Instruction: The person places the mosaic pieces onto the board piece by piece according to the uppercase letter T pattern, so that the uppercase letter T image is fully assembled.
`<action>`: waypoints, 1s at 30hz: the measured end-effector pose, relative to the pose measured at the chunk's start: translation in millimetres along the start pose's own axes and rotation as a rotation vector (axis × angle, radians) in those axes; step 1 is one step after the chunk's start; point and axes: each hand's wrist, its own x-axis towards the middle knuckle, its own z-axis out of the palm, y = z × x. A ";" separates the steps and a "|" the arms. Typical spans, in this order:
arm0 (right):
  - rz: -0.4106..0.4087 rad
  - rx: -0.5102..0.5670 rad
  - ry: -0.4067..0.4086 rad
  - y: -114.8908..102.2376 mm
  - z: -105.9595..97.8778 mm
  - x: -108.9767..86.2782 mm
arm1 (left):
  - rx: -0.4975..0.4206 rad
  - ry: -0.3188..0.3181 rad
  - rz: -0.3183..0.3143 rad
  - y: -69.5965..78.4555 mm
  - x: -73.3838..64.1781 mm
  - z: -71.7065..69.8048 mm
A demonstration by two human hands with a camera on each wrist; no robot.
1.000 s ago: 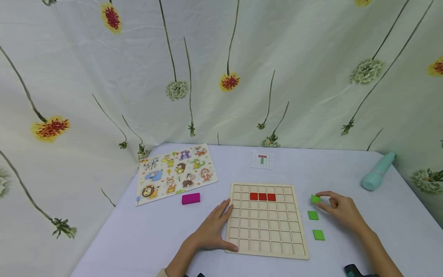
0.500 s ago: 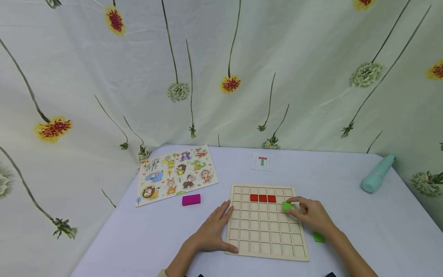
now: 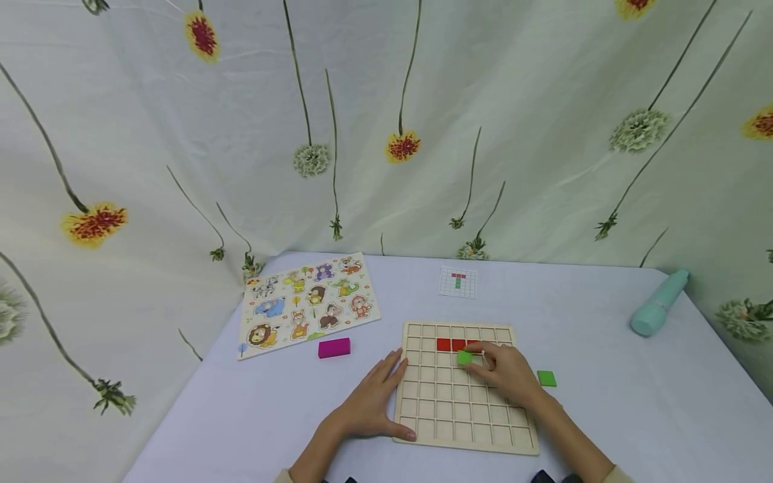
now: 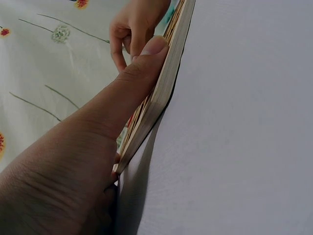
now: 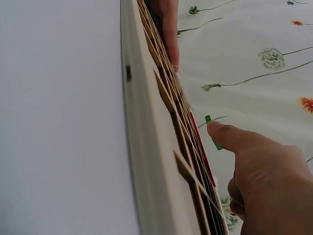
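My right hand (image 3: 504, 371) pinches a small green square tile (image 3: 464, 357) between thumb and index finger, over the upper middle of a wooden grid board (image 3: 443, 409). In the right wrist view the tile (image 5: 214, 133) stands on edge at the fingertips, apart from the board. A row of red square tiles (image 3: 443, 344) lies in the board's second row, its right end partly covered by my right fingers. Along the board's left side rests my left hand (image 3: 368, 402), fingers extended, thumb on the near left corner. The left wrist view shows that thumb (image 4: 122, 98) across the board's edge.
Right of the board lies a green tile (image 3: 546, 378); another is mostly hidden by my right forearm. Behind the board is a card (image 3: 457, 282) with a red and green T pattern. An animal puzzle (image 3: 311, 302), a magenta block (image 3: 334, 347) and a teal tapered cylinder (image 3: 659, 303) lie around.
My right hand has carried the green tile leftward from the table beside the board to just below the red tiles. My left hand has stayed at the board's left edge.
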 end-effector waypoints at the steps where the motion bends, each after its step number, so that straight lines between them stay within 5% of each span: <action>1: 0.007 0.001 -0.003 -0.9 1.8 1.2 | 0.001 0.000 0.000 0.0 0.0 0.0; 10: 0.087 -0.058 -0.050 -6.7 5.8 6.0 | 0.001 -0.014 -0.007 -0.3 0.5 -0.2; 30: 0.088 -0.015 -0.078 -3.9 5.6 5.2 | -0.003 -0.020 -0.020 -1.4 0.1 0.5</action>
